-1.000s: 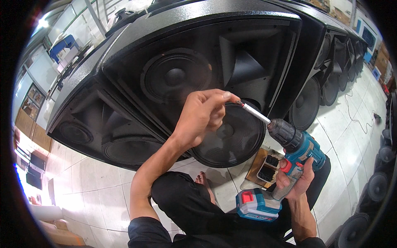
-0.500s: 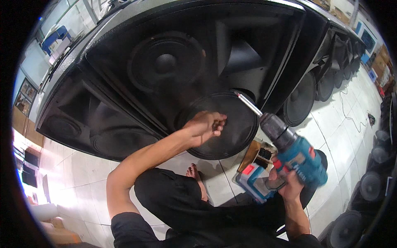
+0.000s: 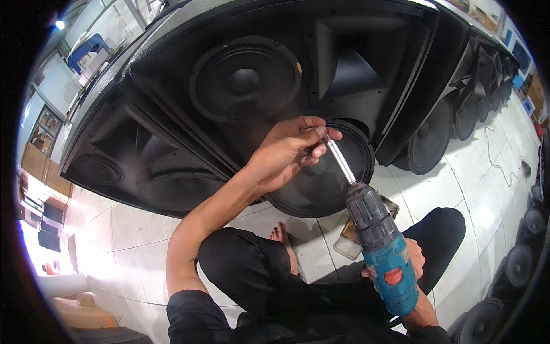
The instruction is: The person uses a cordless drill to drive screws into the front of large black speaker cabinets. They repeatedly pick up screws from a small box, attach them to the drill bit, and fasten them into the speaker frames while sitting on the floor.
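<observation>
My right hand (image 3: 415, 258) is wrapped round the grip of a teal and black cordless drill (image 3: 389, 264), which hides most of its fingers. The drill's long silver bit (image 3: 342, 163) slants up and to the left. At its tip, the thumb and fingertips of my left hand (image 3: 286, 150) pinch together; whatever small piece they hold is too hidden to make out. Behind both hands a round black speaker cone (image 3: 321, 192) leans at the lower front of a large black speaker cabinet (image 3: 166, 69). Another woofer (image 3: 244, 81) and a square horn (image 3: 350, 77) are set in the cabinet.
A small box (image 3: 347, 245) stands on the white tiled floor (image 3: 306, 232), partly behind the drill. My bare foot (image 3: 281, 236) rests near the cone. More speaker cabinets (image 3: 427, 137) line the right, a cable (image 3: 497, 155) lies there, and loose speakers (image 3: 518, 264) stand at the far right edge.
The drill has swung left and turned more upright in my right hand. My left hand has risen to the right and now meets the tip of the bit.
</observation>
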Tool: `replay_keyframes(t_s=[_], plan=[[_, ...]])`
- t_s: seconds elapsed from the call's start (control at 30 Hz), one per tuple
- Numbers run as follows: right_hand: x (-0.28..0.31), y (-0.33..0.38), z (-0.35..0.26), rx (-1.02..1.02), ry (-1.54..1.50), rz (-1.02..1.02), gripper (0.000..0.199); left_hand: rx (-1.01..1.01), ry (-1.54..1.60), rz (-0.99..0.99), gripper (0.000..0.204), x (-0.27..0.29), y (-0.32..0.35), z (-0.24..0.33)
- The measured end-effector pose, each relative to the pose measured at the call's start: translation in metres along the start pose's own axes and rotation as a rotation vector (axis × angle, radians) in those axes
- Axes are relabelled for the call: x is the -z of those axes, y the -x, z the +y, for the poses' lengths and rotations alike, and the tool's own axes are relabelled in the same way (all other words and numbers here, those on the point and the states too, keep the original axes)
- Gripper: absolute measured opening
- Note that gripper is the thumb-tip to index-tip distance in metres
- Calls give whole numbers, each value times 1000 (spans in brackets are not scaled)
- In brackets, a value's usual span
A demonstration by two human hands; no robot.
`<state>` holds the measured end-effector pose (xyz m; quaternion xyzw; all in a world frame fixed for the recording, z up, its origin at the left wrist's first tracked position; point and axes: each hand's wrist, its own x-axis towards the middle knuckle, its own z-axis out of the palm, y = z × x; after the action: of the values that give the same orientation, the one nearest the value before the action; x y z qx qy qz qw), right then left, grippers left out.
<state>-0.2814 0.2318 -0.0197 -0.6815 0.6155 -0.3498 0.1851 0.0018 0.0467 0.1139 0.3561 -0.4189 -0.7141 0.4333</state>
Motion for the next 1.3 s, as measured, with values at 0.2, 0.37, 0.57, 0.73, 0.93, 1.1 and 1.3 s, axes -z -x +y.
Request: replay_keyframes(t_s=[0.2, 0.37, 0.57, 0.73, 0.93, 1.1, 1.3], plan=[[-6, -8, 18, 352, -163, 241, 42, -13, -37, -7, 20, 0, -1, 4], [-28, 6, 59, 125, -98, 434, 43, -89, -5, -6, 24, -1, -3, 4], [-30, 6, 60, -7, -14, 460, 42, -40, -45, -13, 25, -1, 3, 8], [-1, 4, 14, 225, -163, 179, 41, -67, -75, -32, 27, 3, 2, 6], [24, -27, -50, 65, -299, 23, 41, -109, -110, -44, 25, -1, 4, 10], [20, -35, -54, 250, -219, 173, 39, -84, -86, -46, 23, -3, 4, 11], [23, -35, -57, 251, -199, 118, 42, -23, 3, -145, 28, 7, 1, 7]])
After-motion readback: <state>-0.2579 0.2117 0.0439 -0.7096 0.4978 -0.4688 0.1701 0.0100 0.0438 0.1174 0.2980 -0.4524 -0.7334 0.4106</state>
